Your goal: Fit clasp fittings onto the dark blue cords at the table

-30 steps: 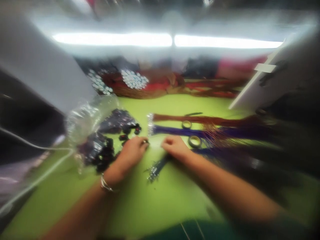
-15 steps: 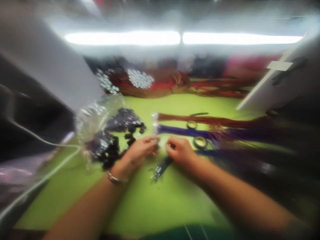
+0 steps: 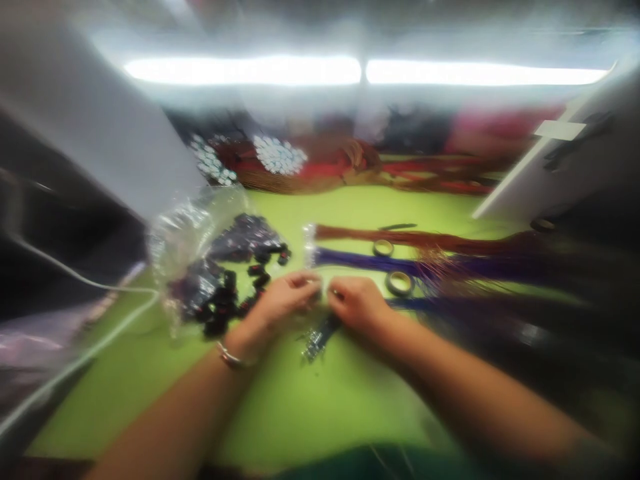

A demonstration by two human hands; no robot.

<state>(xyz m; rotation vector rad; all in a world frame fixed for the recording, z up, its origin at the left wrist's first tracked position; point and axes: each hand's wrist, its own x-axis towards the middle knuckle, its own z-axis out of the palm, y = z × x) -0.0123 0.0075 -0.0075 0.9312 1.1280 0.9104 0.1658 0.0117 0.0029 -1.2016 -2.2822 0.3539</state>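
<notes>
Both hands are close together over the green table (image 3: 280,413), with a narrow gap between their fingertips. My left hand (image 3: 287,297), with a bracelet at its wrist, is closed in a pinch; what it holds is too small and blurred to name. My right hand (image 3: 357,300) is curled closed, and its grip is likewise unclear. Just below it lies a dark bundle with shiny metal ends (image 3: 315,341), partly hidden by the hand. Black connector pieces (image 3: 220,303) lie left of my left hand, some in a clear plastic bag (image 3: 180,230).
Brown wires (image 3: 360,233) and blue wires (image 3: 355,260) stretch rightward behind my hands. Two tape rolls, one small (image 3: 383,248) and one larger (image 3: 400,283), sit by them. More wire bundles (image 3: 320,167) lie at the back. A white cable (image 3: 100,340) crosses the left side.
My hands have drawn slightly closer together, the right one moving a little to the left. Both stay closed. The bundle and the other items look unmoved.
</notes>
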